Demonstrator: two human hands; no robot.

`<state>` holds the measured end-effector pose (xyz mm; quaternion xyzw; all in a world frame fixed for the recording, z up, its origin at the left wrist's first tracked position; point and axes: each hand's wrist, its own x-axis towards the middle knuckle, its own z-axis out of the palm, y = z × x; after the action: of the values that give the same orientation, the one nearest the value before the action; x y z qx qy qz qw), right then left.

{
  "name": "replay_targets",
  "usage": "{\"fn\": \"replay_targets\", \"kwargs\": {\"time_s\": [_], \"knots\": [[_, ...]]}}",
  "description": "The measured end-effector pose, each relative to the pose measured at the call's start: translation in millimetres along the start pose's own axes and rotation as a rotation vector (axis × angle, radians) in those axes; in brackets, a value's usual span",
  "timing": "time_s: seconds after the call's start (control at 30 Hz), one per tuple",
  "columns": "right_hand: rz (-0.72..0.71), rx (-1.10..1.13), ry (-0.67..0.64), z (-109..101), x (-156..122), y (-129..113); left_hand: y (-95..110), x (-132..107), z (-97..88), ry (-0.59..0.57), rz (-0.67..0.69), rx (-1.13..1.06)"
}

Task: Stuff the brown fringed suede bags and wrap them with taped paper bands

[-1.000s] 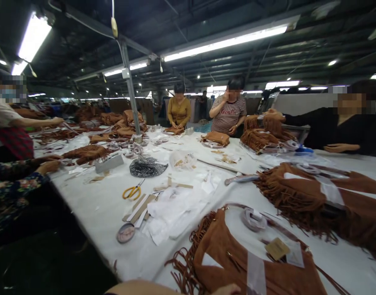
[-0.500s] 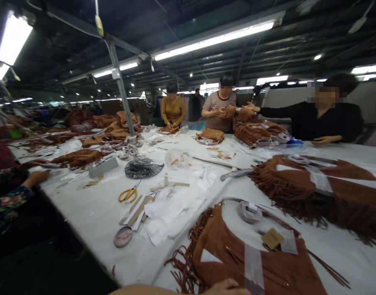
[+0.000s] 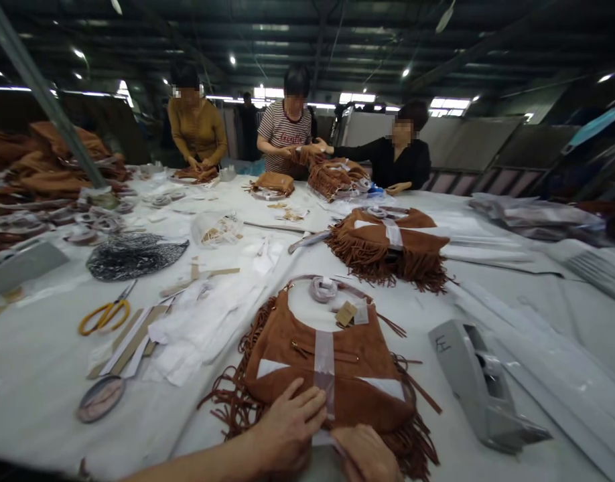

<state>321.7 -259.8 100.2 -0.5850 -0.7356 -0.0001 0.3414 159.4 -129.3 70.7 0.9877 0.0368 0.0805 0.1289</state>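
A brown suede fringed bag point(image 3: 332, 365) lies flat on the white table in front of me, with a clear tape strip point(image 3: 324, 361) running down its middle and its wrapped strap coiled above. My left hand point(image 3: 287, 423) lies on the bag's lower edge, fingers stretched toward the tape strip. My right hand point(image 3: 368, 452) rests at the bag's bottom edge beside it, fingers curled on the end of the tape. A paper tag point(image 3: 346, 313) sits near the bag's top.
A grey tape dispenser point(image 3: 475, 381) stands to the right. Yellow scissors point(image 3: 104, 314), paper scraps and a tape roll point(image 3: 100, 398) lie left. A second fringed bag point(image 3: 392, 244) lies behind. Three people work at the far end among more bags.
The camera swung right and down. Both my hands came into view and settled on the bag's lower edge. The tape dispenser entered on the right.
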Motion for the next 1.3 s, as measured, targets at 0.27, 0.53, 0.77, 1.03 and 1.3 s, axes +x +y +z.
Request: {"fn": "replay_targets", "kwargs": {"time_s": [0.27, 0.53, 0.77, 1.03, 1.3], "knots": [[0.446, 0.159, -0.118, -2.7, 47.6, 34.9, 16.7, 24.6, 30.8, 0.344, -0.368, -0.056], [0.361, -0.079, -0.168, 18.4, 56.3, 69.7, 4.9, 42.3, 27.3, 0.389, -0.426, -0.056], [0.350, -0.154, -0.073, 38.6, 46.3, 83.4, -0.5, 47.5, 29.7, 0.389, -0.450, -0.125], [0.339, -0.160, -0.044, 44.5, 44.9, 89.1, 0.6, 45.0, 27.8, 0.509, -0.273, 0.131], [0.371, -0.164, -0.047, 43.9, 46.7, 87.8, 1.6, 21.8, 36.4, 0.175, -0.101, 0.272]]}}
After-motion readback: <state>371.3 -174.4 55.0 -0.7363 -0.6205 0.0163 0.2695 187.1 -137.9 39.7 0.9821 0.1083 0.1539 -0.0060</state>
